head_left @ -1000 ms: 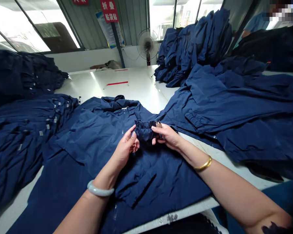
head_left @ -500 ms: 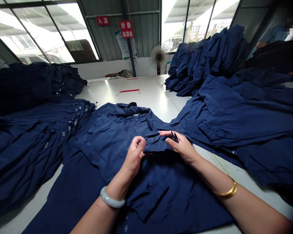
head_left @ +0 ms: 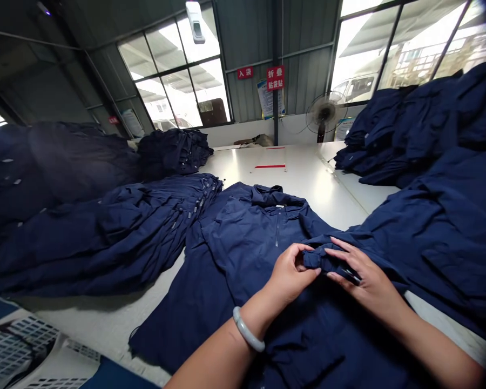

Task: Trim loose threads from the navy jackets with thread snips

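The blue jacket (head_left: 247,248) lies on the counter (head_left: 303,178). Its cuff (head_left: 311,260) is up over the jacket's right side, between my hands. My left hand (head_left: 289,274) pinches the cuff's end. My right hand (head_left: 362,273) has its fingers spread around the sleeve (head_left: 327,263); I can't tell how tight. The sleeve runs sideways, hand to hand. Unlike a moment ago, the cuff is bunched, not pulled flat.
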Tool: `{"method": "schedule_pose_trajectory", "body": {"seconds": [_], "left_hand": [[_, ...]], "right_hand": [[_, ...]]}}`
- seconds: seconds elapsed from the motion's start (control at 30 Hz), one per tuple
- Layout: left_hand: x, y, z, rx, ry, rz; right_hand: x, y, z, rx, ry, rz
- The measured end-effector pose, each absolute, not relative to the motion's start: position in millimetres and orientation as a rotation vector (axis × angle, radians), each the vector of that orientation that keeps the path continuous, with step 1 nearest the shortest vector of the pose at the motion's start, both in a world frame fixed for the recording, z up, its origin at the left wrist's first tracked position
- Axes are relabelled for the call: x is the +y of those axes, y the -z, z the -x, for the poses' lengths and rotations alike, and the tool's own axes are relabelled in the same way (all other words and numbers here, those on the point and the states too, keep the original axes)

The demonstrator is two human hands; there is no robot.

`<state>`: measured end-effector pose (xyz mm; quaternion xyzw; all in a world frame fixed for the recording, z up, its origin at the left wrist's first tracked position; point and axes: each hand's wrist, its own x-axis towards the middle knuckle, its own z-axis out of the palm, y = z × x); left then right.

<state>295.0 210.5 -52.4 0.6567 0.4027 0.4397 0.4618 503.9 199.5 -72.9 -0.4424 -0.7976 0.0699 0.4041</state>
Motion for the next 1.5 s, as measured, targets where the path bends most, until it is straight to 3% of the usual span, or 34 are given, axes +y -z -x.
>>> {"method": "schedule_pose_trajectory", "body": {"seconds": [0.33,0.93,1.27,1.43,1.5], "left_hand": [[198.8,41.0,-289.1,1.179,-0.965,-2.143],[205.9,30.1,-274.9,1.324,-1.031,-2.111],[196.4,36.0,-293.8,0.835,-1.056,-1.746],[197.6,34.1,-295.9,0.696,-1.176,-1.083],[199.8,32.2,-294.6,0.645,-1.179,-0.935]], "right_hand": [[182.3,53.1,-486.1,-2.009,-0.276,1.055],[184.4,45.4,-504.6,-1.814,0.040,1.476],[186.5,48.6,-493.3,-1.334,-0.806,1.287],[194.1,50.5,-492.5,-1.326,-0.630,1.292],[191.9,45.8,-490.2,-1.292,-0.718,1.291]]}}
